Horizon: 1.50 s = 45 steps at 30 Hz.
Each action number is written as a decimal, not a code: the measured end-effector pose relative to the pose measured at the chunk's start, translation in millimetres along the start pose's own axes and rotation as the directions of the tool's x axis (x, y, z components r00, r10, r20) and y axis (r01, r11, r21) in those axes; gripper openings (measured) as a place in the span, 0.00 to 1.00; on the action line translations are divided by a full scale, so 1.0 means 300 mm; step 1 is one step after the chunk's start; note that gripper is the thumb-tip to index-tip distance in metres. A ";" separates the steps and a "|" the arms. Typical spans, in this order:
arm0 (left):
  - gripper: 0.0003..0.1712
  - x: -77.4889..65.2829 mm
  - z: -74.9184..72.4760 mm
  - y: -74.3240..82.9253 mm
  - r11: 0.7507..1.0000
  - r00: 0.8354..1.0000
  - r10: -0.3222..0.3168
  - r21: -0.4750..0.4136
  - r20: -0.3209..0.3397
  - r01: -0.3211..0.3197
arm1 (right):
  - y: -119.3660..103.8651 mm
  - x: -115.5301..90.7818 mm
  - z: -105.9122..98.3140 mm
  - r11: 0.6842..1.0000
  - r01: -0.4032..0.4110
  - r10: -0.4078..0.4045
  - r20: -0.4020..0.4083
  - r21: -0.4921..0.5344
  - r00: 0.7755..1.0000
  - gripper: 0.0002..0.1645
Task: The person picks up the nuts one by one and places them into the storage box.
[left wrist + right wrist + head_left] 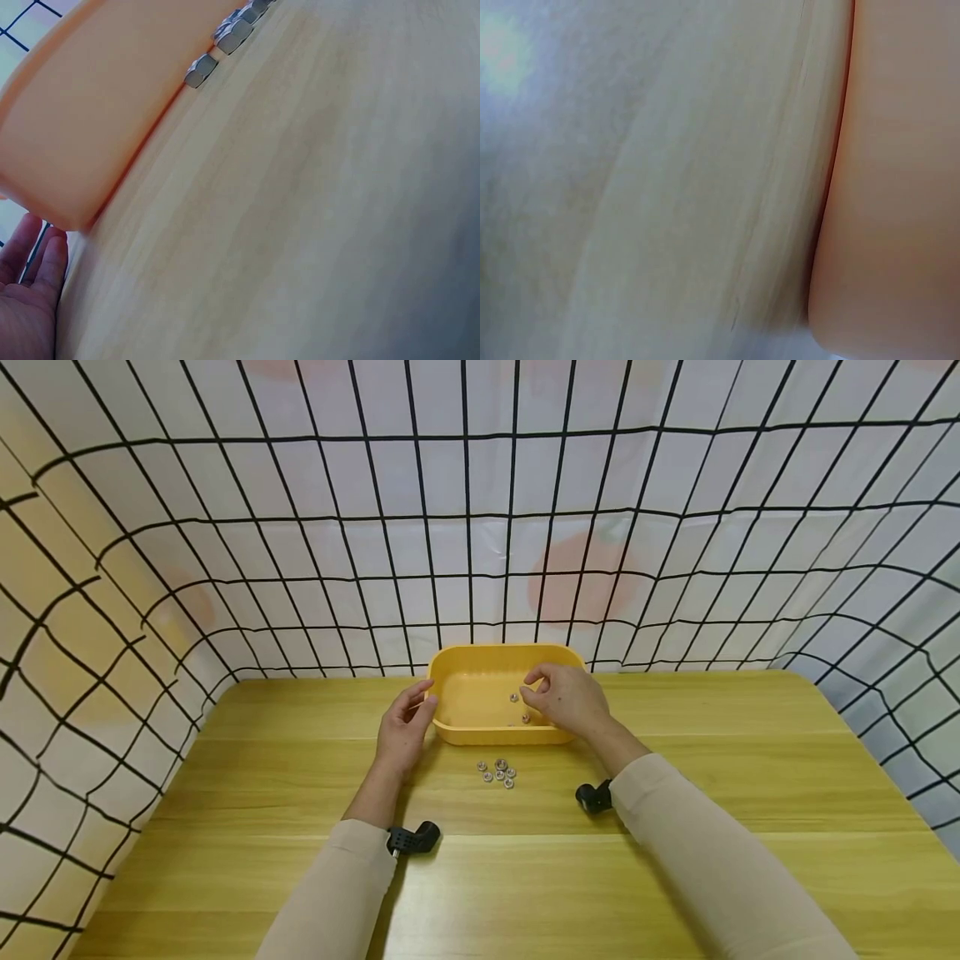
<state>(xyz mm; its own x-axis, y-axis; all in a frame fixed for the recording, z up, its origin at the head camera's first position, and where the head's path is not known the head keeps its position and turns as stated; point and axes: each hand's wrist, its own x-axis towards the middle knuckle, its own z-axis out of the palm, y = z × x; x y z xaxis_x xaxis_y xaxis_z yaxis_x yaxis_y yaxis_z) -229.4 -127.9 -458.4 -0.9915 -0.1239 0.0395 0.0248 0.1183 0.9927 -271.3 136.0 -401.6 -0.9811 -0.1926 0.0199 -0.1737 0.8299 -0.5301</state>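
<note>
Beige sleeves point(330, 893), relaxed left hand point(405, 731), right hand point(573, 697) with fingertips slightly parted, smooth yellow tray point(510, 737), small silvery hexagonal nuts point(500, 774).

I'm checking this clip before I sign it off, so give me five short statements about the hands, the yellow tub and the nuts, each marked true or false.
1. The left hand is at the left end of the yellow tub. True.
2. All the nuts are inside the tub. False: a group of nuts lies on the table in front of it.
3. The right hand is over the right part of the tub. True.
4. The tub is upside down. False: it stands upright, open side up.
5. At least one nut shows within the tub's rim in the head view. True.
</note>
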 end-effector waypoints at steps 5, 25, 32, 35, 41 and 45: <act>0.22 -0.001 0.001 0.002 1.000 1.000 -0.005 0.004 -0.002 0.005 | 0.003 0.003 0.004 1.000 -0.010 0.010 0.004 0.004 1.000 0.15; 0.23 0.004 0.002 0.009 1.000 1.000 -0.006 0.014 0.003 0.006 | 0.020 -0.016 -0.007 0.938 0.138 -0.075 -0.203 0.317 0.976 0.14; 0.22 0.004 0.005 0.006 1.000 1.000 -0.005 0.005 0.000 0.005 | -0.001 -0.053 -0.017 0.921 0.199 -0.124 -0.234 0.336 0.964 0.17; 0.22 0.003 0.004 0.005 1.000 1.000 -0.003 0.004 0.001 0.003 | -0.018 -0.083 -0.018 0.909 0.208 -0.126 -0.237 0.361 0.963 0.16; 0.22 0.004 0.003 0.001 1.000 1.000 -0.002 0.006 0.001 0.002 | -0.054 -0.146 -0.018 0.894 0.206 -0.125 -0.221 0.397 0.967 0.16; 0.22 0.004 0.000 -0.005 1.000 1.000 -0.001 0.005 -0.004 0.001 | -0.065 -0.189 0.000 0.882 0.188 -0.120 -0.181 0.432 0.976 0.16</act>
<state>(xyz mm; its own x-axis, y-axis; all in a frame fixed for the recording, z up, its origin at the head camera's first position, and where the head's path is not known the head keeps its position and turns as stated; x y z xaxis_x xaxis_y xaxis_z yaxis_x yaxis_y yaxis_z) -230.6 -128.1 -459.8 -0.9911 -0.1275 0.0385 0.0228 0.1229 0.9922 -212.2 130.8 -392.4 -0.9524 -0.1927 0.2363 -0.3010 0.4698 -0.8299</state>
